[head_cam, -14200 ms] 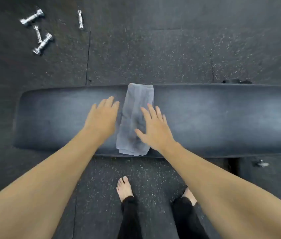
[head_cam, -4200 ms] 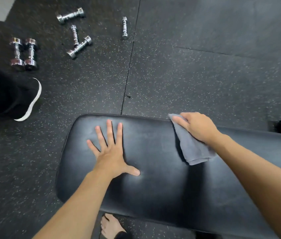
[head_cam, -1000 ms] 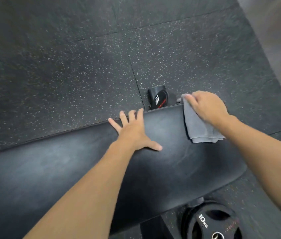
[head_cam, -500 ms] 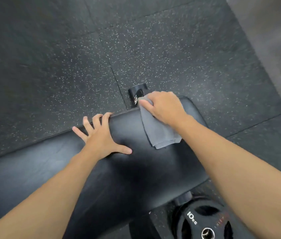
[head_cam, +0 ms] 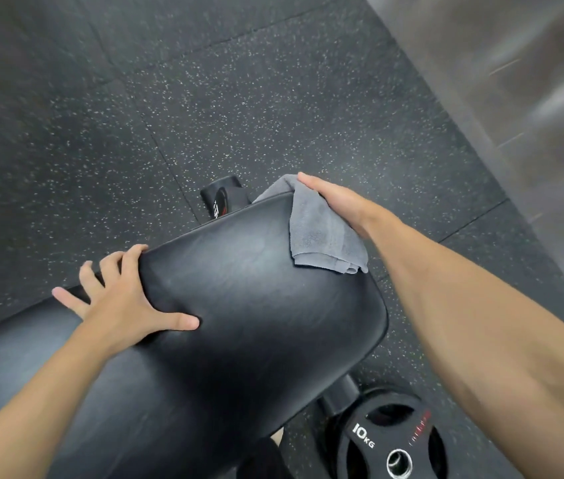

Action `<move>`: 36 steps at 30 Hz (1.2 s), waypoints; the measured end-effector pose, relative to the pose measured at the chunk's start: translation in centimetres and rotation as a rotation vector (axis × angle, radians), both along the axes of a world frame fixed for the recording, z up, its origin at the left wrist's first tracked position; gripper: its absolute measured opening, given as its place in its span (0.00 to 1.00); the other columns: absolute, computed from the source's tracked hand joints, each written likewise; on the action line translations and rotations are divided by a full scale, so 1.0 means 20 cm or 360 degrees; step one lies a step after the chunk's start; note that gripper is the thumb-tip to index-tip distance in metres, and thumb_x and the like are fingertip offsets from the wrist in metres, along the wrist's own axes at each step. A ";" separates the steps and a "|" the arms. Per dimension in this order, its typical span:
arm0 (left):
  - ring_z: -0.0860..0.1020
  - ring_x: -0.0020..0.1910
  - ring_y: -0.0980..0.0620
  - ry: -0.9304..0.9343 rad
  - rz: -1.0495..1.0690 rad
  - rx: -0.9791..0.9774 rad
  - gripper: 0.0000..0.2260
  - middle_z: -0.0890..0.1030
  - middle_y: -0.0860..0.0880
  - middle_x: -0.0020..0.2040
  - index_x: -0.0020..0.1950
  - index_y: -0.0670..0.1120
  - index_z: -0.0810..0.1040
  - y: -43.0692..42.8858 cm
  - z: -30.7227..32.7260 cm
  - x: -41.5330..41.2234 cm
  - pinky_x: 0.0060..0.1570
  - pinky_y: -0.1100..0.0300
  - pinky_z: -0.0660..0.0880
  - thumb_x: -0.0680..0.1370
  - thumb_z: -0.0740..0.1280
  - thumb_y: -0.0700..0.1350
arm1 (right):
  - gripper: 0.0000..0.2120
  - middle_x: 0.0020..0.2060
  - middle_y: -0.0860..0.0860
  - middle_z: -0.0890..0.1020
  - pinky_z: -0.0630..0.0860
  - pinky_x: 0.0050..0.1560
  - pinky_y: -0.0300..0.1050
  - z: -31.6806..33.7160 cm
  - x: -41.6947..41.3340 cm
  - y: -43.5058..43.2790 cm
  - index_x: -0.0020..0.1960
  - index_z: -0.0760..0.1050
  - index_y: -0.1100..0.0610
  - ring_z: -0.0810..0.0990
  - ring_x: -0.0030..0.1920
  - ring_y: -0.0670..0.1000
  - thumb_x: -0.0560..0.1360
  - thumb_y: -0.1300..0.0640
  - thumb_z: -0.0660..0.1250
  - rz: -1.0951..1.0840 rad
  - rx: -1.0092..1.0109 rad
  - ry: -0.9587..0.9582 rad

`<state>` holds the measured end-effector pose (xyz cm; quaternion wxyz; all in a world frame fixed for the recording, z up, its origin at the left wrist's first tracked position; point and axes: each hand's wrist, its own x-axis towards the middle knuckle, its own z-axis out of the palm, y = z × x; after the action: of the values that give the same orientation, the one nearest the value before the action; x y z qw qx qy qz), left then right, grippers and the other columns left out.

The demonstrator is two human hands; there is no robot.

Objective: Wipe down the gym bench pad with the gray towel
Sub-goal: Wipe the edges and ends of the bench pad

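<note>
The black padded gym bench pad (head_cam: 239,305) runs from lower left to its rounded right end in the middle of the view. A folded gray towel (head_cam: 322,236) lies over the far right corner of the pad and hangs a little past the edge. My right hand (head_cam: 339,205) presses on the towel at that corner, fingers curled over it. My left hand (head_cam: 125,302) rests flat on the pad's far edge with fingers spread, holding nothing.
A black 10 kg weight plate (head_cam: 387,440) lies on the floor under the pad's right end. A black weight with a red mark (head_cam: 222,198) sits on the floor just beyond the pad. Speckled rubber flooring surrounds the bench; a gray wall (head_cam: 533,81) stands at the upper right.
My right hand has slid the towel along the pad to its far right end corner. My left hand has followed to the right along the far edge.
</note>
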<state>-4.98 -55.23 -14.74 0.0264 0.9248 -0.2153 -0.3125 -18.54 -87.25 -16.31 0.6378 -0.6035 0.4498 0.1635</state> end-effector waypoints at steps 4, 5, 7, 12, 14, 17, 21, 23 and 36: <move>0.45 0.77 0.40 0.0038 0.0011 -0.0022 0.65 0.57 0.48 0.75 0.75 0.57 0.54 0.00 0.02 0.00 0.69 0.29 0.36 0.41 0.71 0.73 | 0.19 0.58 0.45 0.86 0.81 0.58 0.42 0.00 -0.27 0.10 0.65 0.79 0.46 0.85 0.58 0.46 0.82 0.39 0.59 -0.0235 0.0123 -0.0136; 0.45 0.77 0.40 0.0044 0.0017 -0.0016 0.65 0.57 0.48 0.75 0.75 0.57 0.54 -0.01 0.02 -0.01 0.69 0.29 0.36 0.41 0.73 0.72 | 0.17 0.57 0.45 0.86 0.80 0.55 0.40 -0.01 -0.39 0.15 0.63 0.80 0.46 0.85 0.57 0.44 0.83 0.41 0.58 -0.0359 0.0124 -0.0144; 0.45 0.77 0.40 0.0040 0.0008 -0.0011 0.65 0.56 0.48 0.76 0.76 0.57 0.53 -0.01 0.03 -0.01 0.69 0.28 0.36 0.43 0.75 0.71 | 0.16 0.58 0.45 0.86 0.78 0.55 0.40 -0.02 -0.61 0.28 0.62 0.80 0.47 0.84 0.58 0.44 0.85 0.45 0.56 -0.0584 0.0094 -0.0184; 0.38 0.79 0.43 0.0049 -0.0421 -0.0151 0.57 0.41 0.53 0.81 0.79 0.62 0.45 -0.08 0.07 -0.08 0.70 0.28 0.42 0.62 0.80 0.57 | 0.13 0.53 0.40 0.85 0.74 0.52 0.31 -0.01 -0.76 0.47 0.59 0.80 0.45 0.82 0.52 0.35 0.85 0.48 0.57 -0.0630 -0.0380 -0.0187; 0.31 0.78 0.44 0.0153 -0.0592 -0.0238 0.53 0.33 0.54 0.80 0.78 0.66 0.44 -0.13 0.09 -0.15 0.72 0.31 0.37 0.65 0.78 0.56 | 0.10 0.50 0.37 0.84 0.72 0.47 0.26 0.01 -0.66 0.41 0.55 0.80 0.43 0.80 0.48 0.32 0.84 0.47 0.60 -0.0466 -0.0556 -0.0161; 0.27 0.75 0.40 0.0124 -0.0604 -0.0239 0.57 0.28 0.51 0.78 0.77 0.67 0.39 -0.16 0.06 -0.23 0.70 0.32 0.33 0.60 0.75 0.68 | 0.11 0.51 0.38 0.85 0.73 0.52 0.33 -0.01 -0.59 0.33 0.56 0.81 0.43 0.81 0.51 0.34 0.82 0.42 0.62 -0.0310 -0.0614 -0.0176; 0.28 0.75 0.36 -0.0018 -0.0677 -0.0197 0.62 0.29 0.48 0.79 0.77 0.64 0.36 -0.13 0.02 -0.26 0.69 0.28 0.35 0.54 0.70 0.75 | 0.12 0.50 0.38 0.85 0.74 0.51 0.35 -0.04 -0.71 0.45 0.59 0.81 0.46 0.82 0.49 0.37 0.81 0.44 0.64 -0.0534 -0.0648 -0.0224; 0.30 0.76 0.36 -0.0056 -0.0719 -0.0236 0.60 0.31 0.46 0.79 0.78 0.62 0.38 -0.10 0.02 -0.26 0.70 0.29 0.35 0.55 0.65 0.78 | 0.10 0.47 0.40 0.85 0.75 0.50 0.36 -0.06 -0.76 0.56 0.57 0.81 0.47 0.82 0.47 0.38 0.81 0.46 0.65 -0.0767 -0.0668 -0.0249; 0.39 0.80 0.44 -0.0074 -0.1165 -0.0570 0.35 0.42 0.47 0.82 0.81 0.50 0.49 0.42 0.00 -0.37 0.76 0.42 0.40 0.79 0.59 0.60 | 0.44 0.81 0.49 0.58 0.54 0.80 0.55 -0.19 -0.58 2.25 0.81 0.48 0.43 0.56 0.81 0.51 0.72 0.20 0.45 -0.1194 -0.0466 0.0141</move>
<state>-12.37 -46.87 -14.77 0.0691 0.7748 -0.5817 -0.2379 -30.08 -42.24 -20.06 0.5406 -0.4742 0.6844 -0.1205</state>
